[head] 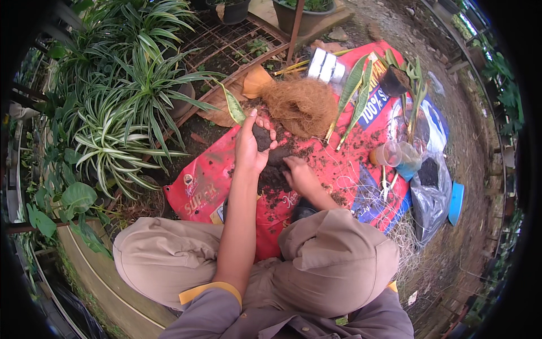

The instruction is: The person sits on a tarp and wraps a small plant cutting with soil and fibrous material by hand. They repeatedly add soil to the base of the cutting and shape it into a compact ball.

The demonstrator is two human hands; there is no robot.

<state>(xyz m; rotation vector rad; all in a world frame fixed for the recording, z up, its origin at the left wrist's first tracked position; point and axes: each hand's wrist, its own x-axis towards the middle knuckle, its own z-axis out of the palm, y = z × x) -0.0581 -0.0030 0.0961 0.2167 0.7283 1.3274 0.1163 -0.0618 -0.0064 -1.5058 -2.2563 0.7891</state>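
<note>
My left hand is raised and cups a ball of dark soil. A variegated snake plant leaf rises from the same grip, its base hidden by my fingers. Lower and to the right, my right hand rests at a heap of dark soil on a red printed banner; its fingertips are in or on the soil, and whether they hold any I cannot tell. A nest of brown coconut fiber lies just beyond both hands.
Two cut snake plant leaves, a small black pot and a clear plastic cup lie on the right. Near them are a gray plastic bag, a blue basin and tangled white string. Potted spider plants stand left, beside a rusty metal grate.
</note>
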